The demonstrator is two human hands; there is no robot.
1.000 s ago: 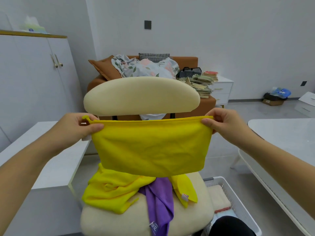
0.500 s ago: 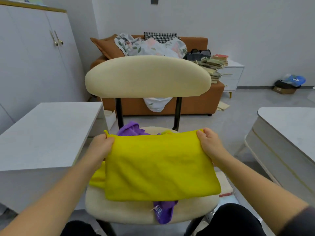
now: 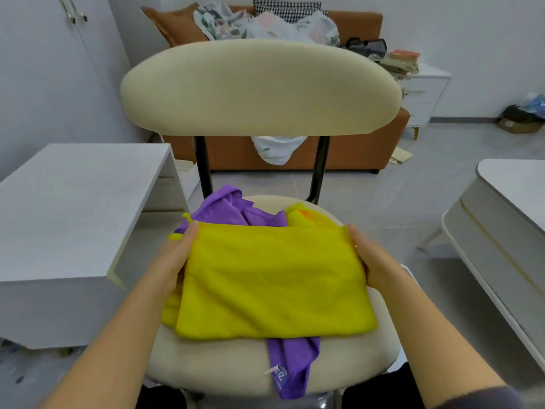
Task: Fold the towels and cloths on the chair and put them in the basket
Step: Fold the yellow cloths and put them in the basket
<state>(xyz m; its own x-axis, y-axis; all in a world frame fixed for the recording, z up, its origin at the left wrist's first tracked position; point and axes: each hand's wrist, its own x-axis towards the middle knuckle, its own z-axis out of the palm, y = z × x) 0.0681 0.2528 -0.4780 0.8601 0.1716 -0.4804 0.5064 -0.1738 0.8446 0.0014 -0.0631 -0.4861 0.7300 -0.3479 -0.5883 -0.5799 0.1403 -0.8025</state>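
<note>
Your left hand [image 3: 174, 258]: pinches the yellow cloth [image 3: 274, 281] at its 9 o'clock edge.
Your right hand [image 3: 374, 261]: pinches its 3 o'clock edge.

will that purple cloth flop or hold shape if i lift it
Likely floppy: the purple cloth droops over the chair seat's edge. Probably light, being thin and crumpled. Pulling it may drag the yellow towel lying on it.

small tag [image 3: 279, 373] on purple cloth [image 3: 295, 358], blurred print, possibly "12", nothing else legible
</note>
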